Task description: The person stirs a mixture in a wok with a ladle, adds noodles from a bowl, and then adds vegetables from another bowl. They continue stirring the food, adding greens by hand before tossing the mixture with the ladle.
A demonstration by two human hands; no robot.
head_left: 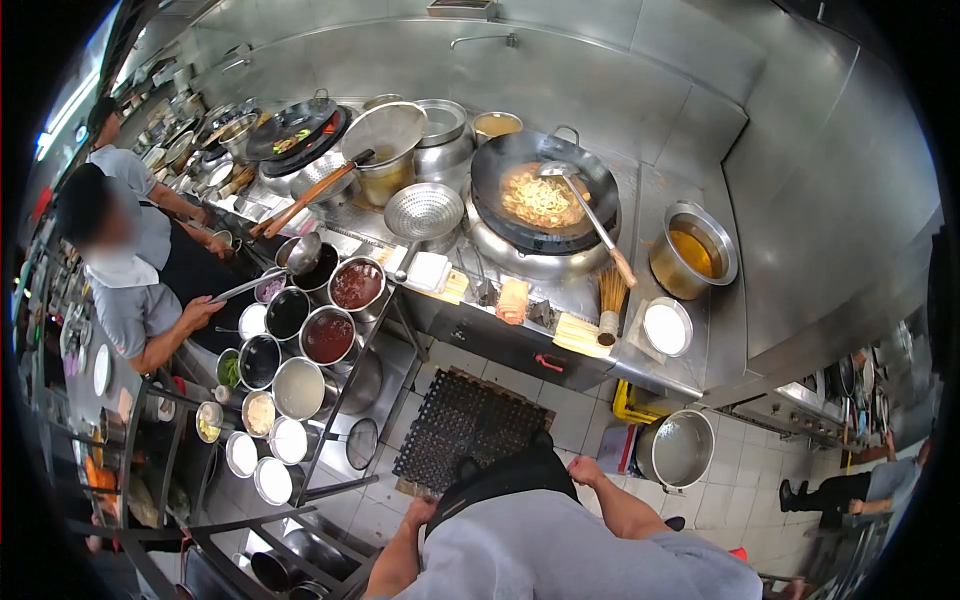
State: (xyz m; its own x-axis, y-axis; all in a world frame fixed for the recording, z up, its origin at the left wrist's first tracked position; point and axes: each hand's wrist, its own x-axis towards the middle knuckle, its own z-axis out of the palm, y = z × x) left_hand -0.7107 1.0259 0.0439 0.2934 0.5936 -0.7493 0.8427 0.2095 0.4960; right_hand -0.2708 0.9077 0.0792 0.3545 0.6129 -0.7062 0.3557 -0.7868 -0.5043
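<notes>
Both my arms hang down beside my body. My left hand (420, 512) is by my dark apron with its fingers curled in, and nothing shows in it. On the other side, my right hand (585, 469) is closed in a loose fist, apart from any object. Ahead on the stove stands a wok (497, 175) with steaming noodle-like food (543, 198) in broth. A ladle (610, 250) lies in it, its wooden handle reaching over the near rim. Beside the handle is a bamboo wok brush (610, 305).
Pots of sauces (328, 334) and white seasoning bowls (289, 440) crowd a rack at left. A co-worker's hand (200, 313) holds another ladle (303, 254) over them. An oil pot (690, 255) stands right of the wok. A black mat (465, 425) and a large pot (676, 450) are on the floor.
</notes>
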